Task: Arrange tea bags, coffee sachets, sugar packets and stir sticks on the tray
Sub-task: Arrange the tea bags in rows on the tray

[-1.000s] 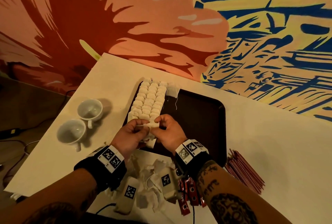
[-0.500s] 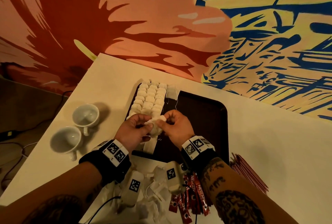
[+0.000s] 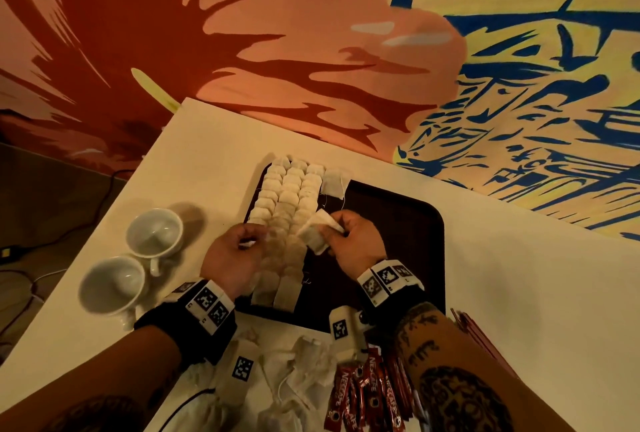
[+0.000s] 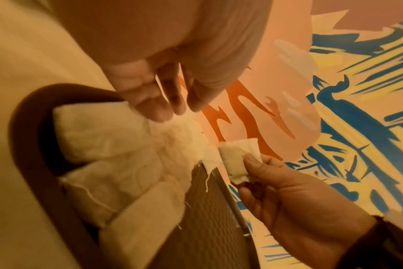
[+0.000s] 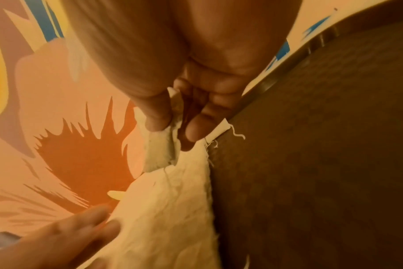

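Head view: dark tray (image 3: 408, 230) on pale table (image 3: 519, 286), right half bare, plenty of room there. Soft white tea bags (image 3: 287, 199) packed in rows along left edge, reaching the far rim. Right hand (image 3: 356, 244) pinching one puffy tea bag (image 3: 317, 232) between thumb and fingers, lifted over the rows. Left hand (image 3: 232, 255) pulled away since half a second ago, fingers curled round a small white scrap. Red shiny coffee sachets (image 3: 367, 393) near table's front edge. Two round cups (image 3: 135, 258) at left.

Two white cups (image 3: 135, 260) on pale table (image 3: 519, 293), left side — painted mural wall (image 3: 311, 33) behind.
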Action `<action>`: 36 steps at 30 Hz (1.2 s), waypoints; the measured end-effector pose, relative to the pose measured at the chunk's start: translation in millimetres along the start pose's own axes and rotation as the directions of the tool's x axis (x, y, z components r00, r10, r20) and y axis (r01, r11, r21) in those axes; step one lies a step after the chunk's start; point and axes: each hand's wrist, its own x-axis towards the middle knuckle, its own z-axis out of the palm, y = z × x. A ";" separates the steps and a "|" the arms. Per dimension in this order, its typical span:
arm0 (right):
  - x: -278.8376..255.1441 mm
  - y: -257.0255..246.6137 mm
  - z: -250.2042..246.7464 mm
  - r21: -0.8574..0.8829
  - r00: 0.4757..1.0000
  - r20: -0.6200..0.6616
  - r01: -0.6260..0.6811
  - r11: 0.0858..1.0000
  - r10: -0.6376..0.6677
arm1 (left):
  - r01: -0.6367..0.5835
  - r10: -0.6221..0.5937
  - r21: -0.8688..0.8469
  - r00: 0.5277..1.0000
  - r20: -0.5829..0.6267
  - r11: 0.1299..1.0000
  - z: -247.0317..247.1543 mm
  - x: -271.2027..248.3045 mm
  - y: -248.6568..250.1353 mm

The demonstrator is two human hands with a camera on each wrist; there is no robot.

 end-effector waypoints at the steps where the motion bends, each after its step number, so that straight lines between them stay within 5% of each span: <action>1: 7.9 0.8 -5.1 -0.067 1.000 0.000 0.001 0.998 -0.001 | -0.018 0.023 0.097 0.998 -0.056 0.995 -5.5 4.3 0.0; 4: 34.3 -0.6 -17.6 -0.266 0.997 0.077 -0.001 0.964 0.022 | -0.028 0.082 0.292 0.981 -0.174 0.956 -19.2 21.0 -3.9; 9: 76.9 -3.8 -23.9 -0.506 0.975 0.186 -0.012 0.863 0.123 | 0.003 0.041 0.564 0.997 -0.066 0.826 -26.8 35.1 -24.1; 36: 149.2 -8.2 -23.9 -0.580 0.993 -0.045 -0.114 0.806 0.107 | 0.019 -0.015 0.514 1.000 -0.012 0.858 -28.5 40.5 -30.4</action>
